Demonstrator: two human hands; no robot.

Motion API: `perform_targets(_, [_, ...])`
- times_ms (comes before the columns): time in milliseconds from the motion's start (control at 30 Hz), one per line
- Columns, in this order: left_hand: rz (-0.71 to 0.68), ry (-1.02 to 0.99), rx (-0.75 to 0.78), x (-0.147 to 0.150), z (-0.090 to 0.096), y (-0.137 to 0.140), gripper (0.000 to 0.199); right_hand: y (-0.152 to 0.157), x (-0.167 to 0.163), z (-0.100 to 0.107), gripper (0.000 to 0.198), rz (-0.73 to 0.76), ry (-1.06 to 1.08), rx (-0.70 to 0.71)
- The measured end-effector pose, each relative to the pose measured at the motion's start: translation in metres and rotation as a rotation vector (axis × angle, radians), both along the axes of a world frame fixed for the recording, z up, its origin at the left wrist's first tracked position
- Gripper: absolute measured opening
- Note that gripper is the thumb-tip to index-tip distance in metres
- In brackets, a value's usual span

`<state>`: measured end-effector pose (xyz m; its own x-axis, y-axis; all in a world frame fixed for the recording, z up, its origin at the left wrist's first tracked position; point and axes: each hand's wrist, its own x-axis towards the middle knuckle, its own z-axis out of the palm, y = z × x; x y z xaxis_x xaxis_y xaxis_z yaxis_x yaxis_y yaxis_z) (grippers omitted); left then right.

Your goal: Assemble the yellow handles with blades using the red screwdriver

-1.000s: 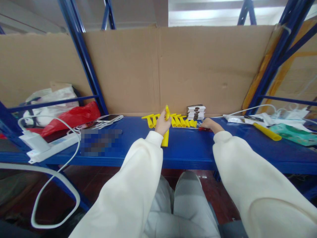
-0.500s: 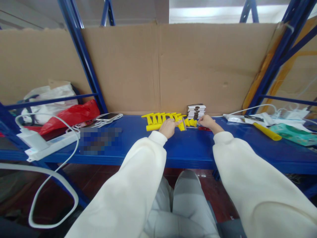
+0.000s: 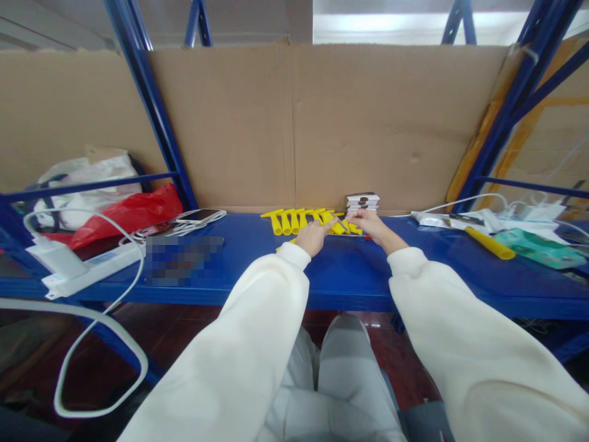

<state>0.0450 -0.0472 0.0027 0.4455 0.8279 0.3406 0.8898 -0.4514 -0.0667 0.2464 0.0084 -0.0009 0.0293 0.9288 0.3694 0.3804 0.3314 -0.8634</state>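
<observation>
My left hand is closed around a yellow T-shaped tool that looks like a scraper. Its head, with a thin greyish strip along the edge, points right; only the handle's end shows to the left of the hand. Right beside that head, my right hand has its fingers pinched together; what they hold is too small to make out. Behind my left hand, several yellow T-shaped tools lie in a row. Small yellow pieces lie between the hands, and a stack of small white boxes with dark marks stands behind them.
On the blue shelf, a phone with white cable and a power strip lie left, near a red bag. A yellow tube and a green packet lie right. Cardboard closes the back.
My right hand has moved left from beside the red item to the yellow tool's head. The tool has tilted in my left hand, its handle end now lower and less visible.
</observation>
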Motion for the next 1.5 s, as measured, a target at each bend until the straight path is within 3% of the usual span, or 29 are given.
perform_targets(167, [-0.053, 0.014, 0.000, -0.002, -0.005, 0.006, 0.066, 0.000, -0.001, -0.001, 0.011, 0.002, 0.005, -0.032])
perform_targets(533, [-0.082, -0.072, 0.046, -0.005, -0.005, 0.010, 0.059, -0.010, -0.006, 0.000, 0.017, 0.097, 0.027, -0.088])
perform_targets(667, [-0.079, -0.093, 0.047, -0.004, -0.004, 0.009, 0.057, -0.016, -0.014, -0.001, 0.016, 0.157, -0.009, -0.041])
perform_targets(1000, [-0.043, -0.082, 0.048, 0.000, -0.004, 0.004, 0.054, -0.020, -0.025, -0.002, 0.011, 0.101, -0.170, 0.077])
perform_targets(1500, [-0.041, -0.093, 0.052, 0.003, -0.006, 0.005, 0.053, -0.020, -0.035, -0.004, 0.008, 0.016, -0.119, 0.025])
